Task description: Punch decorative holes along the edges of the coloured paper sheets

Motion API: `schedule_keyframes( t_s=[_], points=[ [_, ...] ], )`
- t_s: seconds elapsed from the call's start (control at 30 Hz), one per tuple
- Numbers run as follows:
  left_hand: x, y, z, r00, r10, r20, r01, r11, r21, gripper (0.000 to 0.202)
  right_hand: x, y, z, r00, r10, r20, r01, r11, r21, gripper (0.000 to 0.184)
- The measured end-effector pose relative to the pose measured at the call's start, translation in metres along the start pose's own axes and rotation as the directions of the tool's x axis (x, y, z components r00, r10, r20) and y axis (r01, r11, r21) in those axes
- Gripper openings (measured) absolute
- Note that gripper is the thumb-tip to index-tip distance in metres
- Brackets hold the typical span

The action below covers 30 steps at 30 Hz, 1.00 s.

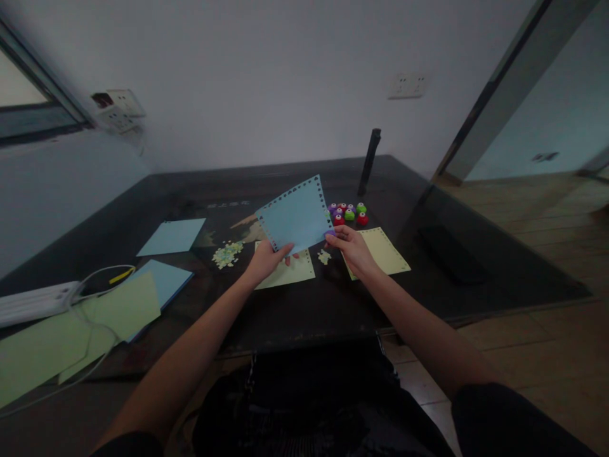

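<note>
My left hand [267,259] pinches the lower edge of a light blue paper sheet [295,216] whose borders carry rows of punched holes; it is lifted above the dark table [309,304]. My right hand [351,246] is closed at the sheet's right corner around a small purple punch [330,233]. Under the hands lie two pale yellow-green sheets [383,251], one partly hidden by the left hand. Small heaps of punched paper bits [227,253] lie left of the hands and between them.
Several small round punches, red, green and purple [349,214], sit behind the right hand. A dark upright object [370,162] stands at the back. Blue sheets [172,236] and green sheets [71,336] lie left, with a white power strip [35,301] and cable.
</note>
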<state>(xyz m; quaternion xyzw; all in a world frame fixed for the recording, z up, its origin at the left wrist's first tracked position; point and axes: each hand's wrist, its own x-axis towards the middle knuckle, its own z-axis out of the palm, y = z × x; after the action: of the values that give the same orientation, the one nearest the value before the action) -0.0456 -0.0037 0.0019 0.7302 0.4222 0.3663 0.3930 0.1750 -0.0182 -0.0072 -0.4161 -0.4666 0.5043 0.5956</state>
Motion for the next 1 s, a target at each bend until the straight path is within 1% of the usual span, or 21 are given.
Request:
schedule_keyframes(
  t_s=[0.23, 0.4, 0.53, 0.73, 0.87, 1.0],
  points=[
    [0.0, 0.001, -0.002, 1.0, 0.002, -0.013, -0.002, 0.998, 0.062, 0.03, 0.001, 0.0, 0.0, 1.0, -0.002, 0.006, 0.002, 0.999, -0.037, 0.023],
    [0.001, -0.001, -0.003, 1.0, -0.002, -0.029, 0.004, 0.997, 0.071, 0.03, -0.002, -0.005, 0.003, 0.998, 0.06, 0.014, -0.06, 0.998, 0.002, 0.03],
    [0.002, -0.006, -0.004, 0.999, 0.01, -0.044, -0.006, 0.997, 0.082, 0.032, -0.004, -0.009, 0.004, 0.996, 0.084, 0.033, -0.085, 0.996, 0.03, 0.029],
    [0.004, -0.013, -0.005, 0.997, 0.028, -0.076, -0.023, 0.997, 0.068, 0.033, -0.004, -0.011, 0.004, 0.993, 0.119, 0.019, -0.119, 0.993, 0.027, 0.031],
    [0.003, -0.01, -0.006, 0.995, 0.026, -0.092, -0.024, 1.0, 0.017, 0.031, -0.005, -0.01, 0.003, 0.99, 0.133, 0.039, -0.134, 0.991, 0.015, 0.03],
    [0.002, -0.004, -0.007, 0.994, 0.009, -0.105, -0.007, 1.0, 0.019, 0.03, -0.005, -0.011, 0.001, 0.983, 0.168, 0.075, -0.17, 0.985, 0.016, 0.028]
  ],
)
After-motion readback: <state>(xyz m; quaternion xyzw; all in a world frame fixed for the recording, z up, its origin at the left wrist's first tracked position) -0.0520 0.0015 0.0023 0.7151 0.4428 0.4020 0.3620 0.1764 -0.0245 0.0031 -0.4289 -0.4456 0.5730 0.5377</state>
